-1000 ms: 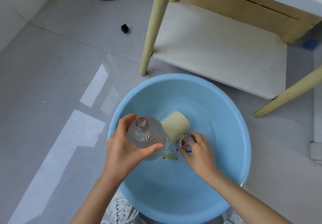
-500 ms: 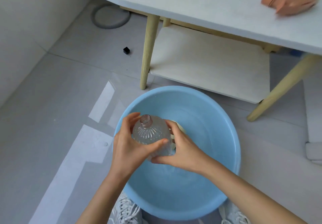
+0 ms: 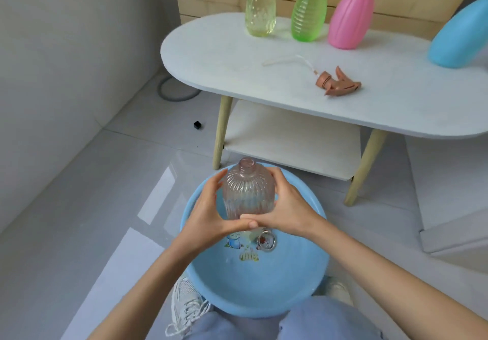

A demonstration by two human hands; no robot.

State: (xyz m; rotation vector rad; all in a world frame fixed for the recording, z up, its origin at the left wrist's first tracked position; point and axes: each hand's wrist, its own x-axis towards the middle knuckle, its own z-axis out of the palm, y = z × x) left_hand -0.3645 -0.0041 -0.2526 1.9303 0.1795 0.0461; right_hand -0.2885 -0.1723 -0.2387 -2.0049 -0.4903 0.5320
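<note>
Left hand (image 3: 208, 213) and right hand (image 3: 287, 207) clasp the clear ribbed bottle (image 3: 248, 191) from opposite sides, fingers curled round its flanks, thumbs overlapping on its near side. Both bare forearms extend from the near edge, converging towards the wrists.

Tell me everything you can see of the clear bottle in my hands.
The bottle is clear, faintly pink, plastic by the look, with vertical ribs down a rounded body and a short neck. No cap; the mouth is open. It is upright, held over the blue basin. The left hand wraps its left side, the right hand its right, thumbs meeting across the front near the base, which they hide.
</note>
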